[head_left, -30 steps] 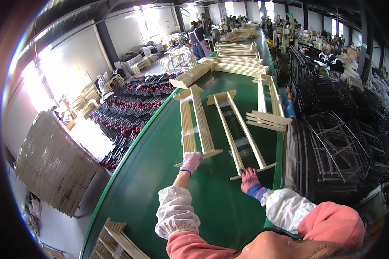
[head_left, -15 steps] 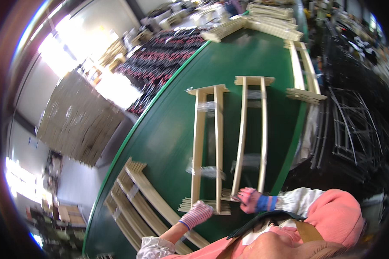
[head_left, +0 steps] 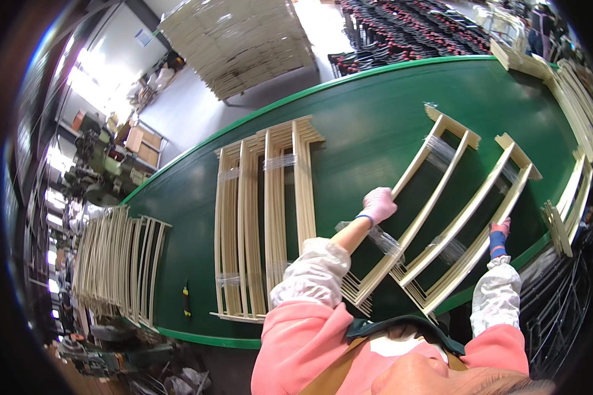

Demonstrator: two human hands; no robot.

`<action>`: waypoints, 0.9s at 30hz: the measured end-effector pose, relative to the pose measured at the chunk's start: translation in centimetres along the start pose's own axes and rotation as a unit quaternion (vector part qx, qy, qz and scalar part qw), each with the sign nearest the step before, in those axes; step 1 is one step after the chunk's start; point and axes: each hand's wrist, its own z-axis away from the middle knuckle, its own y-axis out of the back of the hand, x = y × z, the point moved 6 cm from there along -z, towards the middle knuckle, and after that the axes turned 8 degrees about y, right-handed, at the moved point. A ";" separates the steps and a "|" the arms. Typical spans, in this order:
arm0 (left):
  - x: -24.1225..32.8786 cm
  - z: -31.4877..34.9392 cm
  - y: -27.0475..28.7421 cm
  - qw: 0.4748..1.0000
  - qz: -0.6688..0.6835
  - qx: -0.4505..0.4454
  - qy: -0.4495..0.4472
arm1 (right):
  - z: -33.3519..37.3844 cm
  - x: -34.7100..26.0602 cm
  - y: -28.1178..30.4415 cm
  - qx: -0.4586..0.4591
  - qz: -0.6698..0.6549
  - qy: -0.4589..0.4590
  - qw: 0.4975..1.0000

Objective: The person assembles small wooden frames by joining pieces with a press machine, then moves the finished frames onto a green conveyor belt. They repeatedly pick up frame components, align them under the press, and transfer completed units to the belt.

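My left hand [head_left: 379, 205], in a pink striped glove, is closed around the left rail of a bundle of pale wooden frames [head_left: 415, 162]. To its right lies a second bundle of pale wooden frames [head_left: 469, 210], slanted the same way. My right hand [head_left: 501, 229], in a pink and blue glove, is closed at that bundle's outer right rail, its fingers partly hidden. Clear plastic wrap [head_left: 452, 250] binds the rails of both bundles. Their near ends fan out in stacked layers close to my body and almost meet.
The bundles lie on a long green table [head_left: 369, 112]. More wrapped frames [head_left: 245, 224] stand left of centre, beside a yellow-black tool [head_left: 186, 299]. A row of frames [head_left: 115, 263] fills the left end; others [head_left: 576, 108] lie far right. Beyond stands a tall wrapped stack [head_left: 244, 43].
My view has swung to the left. Both hands have moved from the bundles' near ends up along their outer rails, and now grip one bundle each.
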 end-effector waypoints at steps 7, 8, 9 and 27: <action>-1.6 -0.6 -1.1 0.994 0.062 0.086 0.010 | -0.2 -5.0 1.0 -0.075 0.084 0.063 0.992; -1.6 -0.1 -0.9 0.991 0.080 0.103 -0.001 | 0.3 -6.5 0.7 -0.091 0.082 0.062 0.991; -1.8 0.1 -0.9 0.992 0.081 0.092 0.005 | 0.8 -8.7 0.3 -0.112 0.074 0.095 0.986; -25.8 16.6 15.5 0.874 0.002 0.477 0.096 | 18.9 -40.5 -21.4 -0.302 -0.045 0.389 0.869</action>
